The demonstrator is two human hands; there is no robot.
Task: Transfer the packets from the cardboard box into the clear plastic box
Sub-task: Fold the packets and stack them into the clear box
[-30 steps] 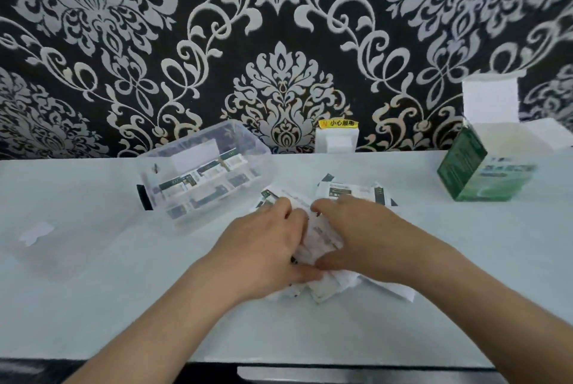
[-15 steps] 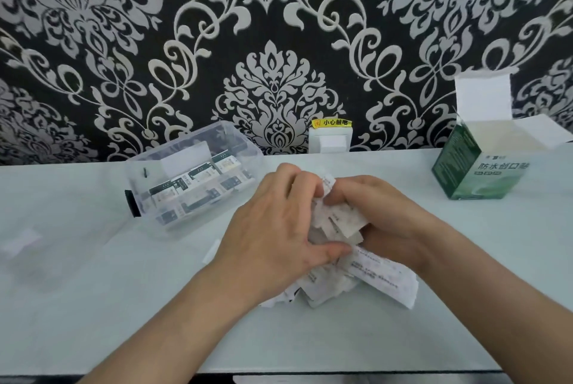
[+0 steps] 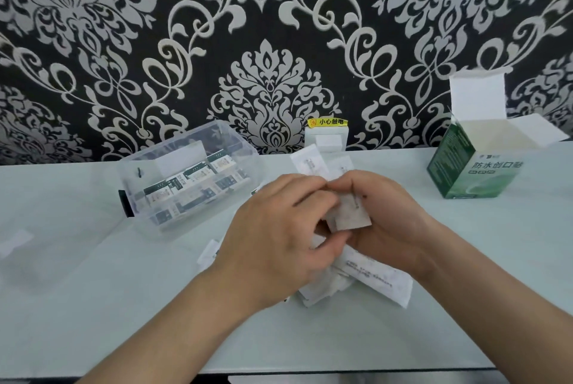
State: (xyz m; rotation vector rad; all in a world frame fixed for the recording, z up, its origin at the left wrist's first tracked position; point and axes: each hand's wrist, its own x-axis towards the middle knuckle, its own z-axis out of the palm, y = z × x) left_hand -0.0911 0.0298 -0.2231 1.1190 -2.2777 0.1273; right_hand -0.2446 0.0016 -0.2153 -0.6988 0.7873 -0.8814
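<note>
At the far left of the pale, glossy worktop [image 3: 77, 306] lies a small white scrap of paper [image 3: 14, 242], well apart from everything else. Further right stands the clear plastic box [image 3: 186, 185], open at the top, with a black latch on its left end; several green-and-white printed packets lie stacked inside it. Just beside its right lower corner a few loose white packets rest on the worktop, partly hidden under the left hand [image 3: 279, 238].

The left hand is curled, its fingers and thumb closed around a bunch of white paper packets [image 3: 350, 216] raised off the worktop at the centre. The right hand [image 3: 390, 222] meets it from the other side, fingers also pressed onto the same bunch, so both hands grip it together. Below them more white packets lie in a loose heap [image 3: 372, 281], one long printed strip slanting toward the right.

Behind the hands a white wall socket with a yellow warning label [image 3: 327, 135] sits against the black-and-silver patterned wall. At the far right stands the green cardboard box [image 3: 465, 166], flaps open, upright.
</note>
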